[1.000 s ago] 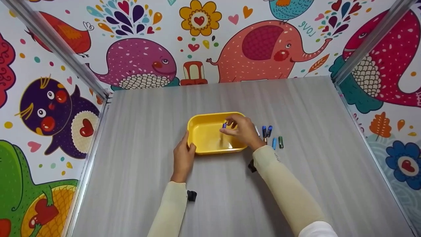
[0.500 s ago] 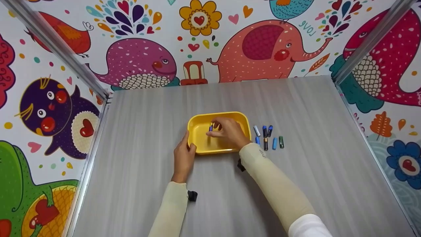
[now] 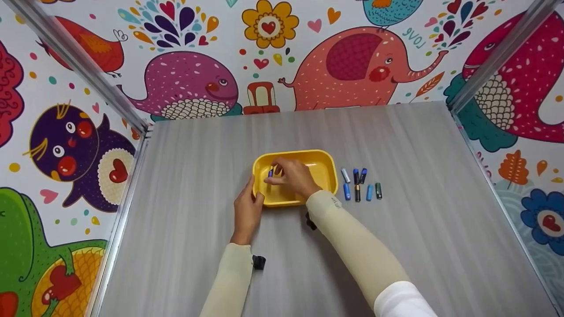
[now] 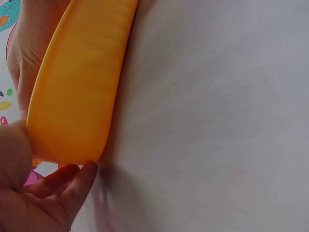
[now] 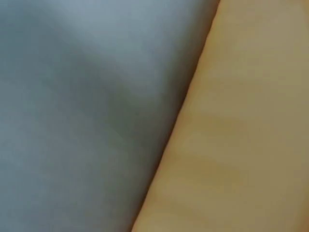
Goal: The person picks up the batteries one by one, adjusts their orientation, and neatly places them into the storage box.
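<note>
A yellow plastic tray (image 3: 327,174) with raised walls sits on the table. At its left end my left hand (image 3: 247,211) grips the wall; in the left wrist view the thumb is up by the rim and fingertips touch the lower corner of the tray (image 4: 79,92). Over the tray's left part, my right hand (image 3: 296,178) pinches a small blue-purple battery (image 3: 270,172) upright between thumb and fingers. Whether the battery touches the tray floor I cannot tell. The right wrist view has only the tray's outer wall (image 5: 241,125) and the table, with no fingers.
Right of the tray, several batteries lie in two loose rows, among them a white one (image 3: 345,175), a black-and-gold one (image 3: 357,193) and a green one (image 3: 379,190). Patterned walls with metal corner posts enclose the grey table (image 3: 198,154).
My right hand has moved left across the tray with the battery pinched in it, uncovering more of the batteries at the right. The left hand and tray have stayed in place.
</note>
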{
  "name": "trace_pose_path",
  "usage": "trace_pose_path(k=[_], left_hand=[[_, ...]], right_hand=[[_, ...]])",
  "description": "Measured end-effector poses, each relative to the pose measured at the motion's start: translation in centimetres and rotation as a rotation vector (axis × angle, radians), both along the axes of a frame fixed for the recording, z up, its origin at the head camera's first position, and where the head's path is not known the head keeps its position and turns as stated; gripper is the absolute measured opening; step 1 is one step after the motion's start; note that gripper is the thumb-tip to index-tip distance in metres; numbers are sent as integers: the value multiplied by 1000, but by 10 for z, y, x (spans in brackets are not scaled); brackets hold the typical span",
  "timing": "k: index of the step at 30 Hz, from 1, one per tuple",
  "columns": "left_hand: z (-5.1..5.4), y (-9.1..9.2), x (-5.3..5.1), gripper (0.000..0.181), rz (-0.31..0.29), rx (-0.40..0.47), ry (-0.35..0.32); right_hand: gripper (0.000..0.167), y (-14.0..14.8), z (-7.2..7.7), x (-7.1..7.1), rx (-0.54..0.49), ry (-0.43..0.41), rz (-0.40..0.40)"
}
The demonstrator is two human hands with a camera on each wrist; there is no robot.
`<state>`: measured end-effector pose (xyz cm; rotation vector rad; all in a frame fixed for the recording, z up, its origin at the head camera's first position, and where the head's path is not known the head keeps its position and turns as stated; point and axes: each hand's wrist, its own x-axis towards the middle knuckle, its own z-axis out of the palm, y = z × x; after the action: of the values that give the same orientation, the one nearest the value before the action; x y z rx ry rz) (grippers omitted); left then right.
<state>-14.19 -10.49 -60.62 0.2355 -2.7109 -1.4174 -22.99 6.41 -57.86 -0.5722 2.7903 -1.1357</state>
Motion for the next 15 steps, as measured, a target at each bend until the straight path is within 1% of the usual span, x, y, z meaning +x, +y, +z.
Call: trace_pose_path(k=[5,9,15], left_hand=[[1,0,-1,61,7,-5,-28],[1,1,-1,62,4,4,-32],[3,1,-1,62,5,3,-38]], right_hand=[[46,-9,-6,-2,8,-23,-13],[46,-11,-12,-4,17,-39,-30],[49,-12,-20,-5,105,24,-15]])
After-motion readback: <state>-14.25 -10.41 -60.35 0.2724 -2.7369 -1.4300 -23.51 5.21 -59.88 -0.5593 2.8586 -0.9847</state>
